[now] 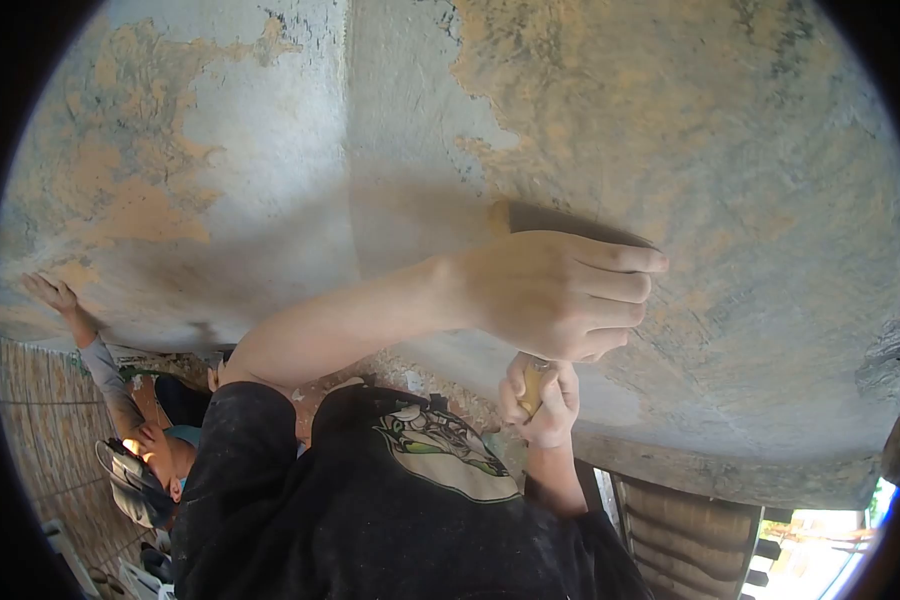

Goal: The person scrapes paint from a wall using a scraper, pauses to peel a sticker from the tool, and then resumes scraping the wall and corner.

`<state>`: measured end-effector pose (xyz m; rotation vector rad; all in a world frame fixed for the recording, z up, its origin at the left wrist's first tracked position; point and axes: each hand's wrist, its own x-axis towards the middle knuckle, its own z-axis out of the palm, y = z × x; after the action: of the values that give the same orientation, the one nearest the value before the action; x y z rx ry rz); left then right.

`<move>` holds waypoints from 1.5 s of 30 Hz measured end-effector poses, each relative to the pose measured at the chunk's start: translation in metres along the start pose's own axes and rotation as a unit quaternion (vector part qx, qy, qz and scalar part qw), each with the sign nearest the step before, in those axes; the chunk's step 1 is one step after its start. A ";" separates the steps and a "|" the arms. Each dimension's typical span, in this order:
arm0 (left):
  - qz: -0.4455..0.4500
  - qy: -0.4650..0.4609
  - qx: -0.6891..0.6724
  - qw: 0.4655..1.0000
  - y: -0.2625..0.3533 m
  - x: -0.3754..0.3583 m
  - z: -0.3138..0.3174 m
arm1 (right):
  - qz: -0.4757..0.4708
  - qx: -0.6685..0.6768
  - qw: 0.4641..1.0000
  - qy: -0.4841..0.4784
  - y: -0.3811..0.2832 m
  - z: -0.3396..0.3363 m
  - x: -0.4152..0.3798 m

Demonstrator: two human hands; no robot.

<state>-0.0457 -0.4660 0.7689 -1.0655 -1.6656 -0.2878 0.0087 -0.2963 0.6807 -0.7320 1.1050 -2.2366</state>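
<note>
My left hand [570,295] is against the patchy wall [670,140], back toward the camera, with its fingers together and bent. A dark strip [580,225] shows along its upper edge; whether it is an object or a shadow is unclear. What the palm holds, if anything, is hidden. Just below, my right hand [550,405] is wrapped round a yellowish handle [535,387]. The far end of that handle is hidden near my left hand. Bare grey areas and tan patches cover the wall.
At the lower left, another person in a cap [135,485] reaches up, their hand [50,292] touching the wall. A tiled surface [55,420] lies behind them. Brown slatted panels [685,535] and a bright opening [815,550] are at the lower right.
</note>
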 end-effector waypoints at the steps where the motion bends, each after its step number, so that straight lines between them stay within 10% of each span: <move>1: -0.007 0.015 -0.037 0.999 -0.004 0.004 -0.003 | -0.002 -0.002 1.000 0.006 0.001 0.003 0.006; 45: 0.021 0.025 -0.119 0.992 -0.032 0.013 -0.033 | 0.074 0.020 0.997 0.020 -0.018 0.046 0.027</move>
<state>-0.0485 -0.4995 0.8036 -1.2587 -1.5902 -0.4917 0.0165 -0.3300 0.7254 -0.5713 1.0945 -2.1493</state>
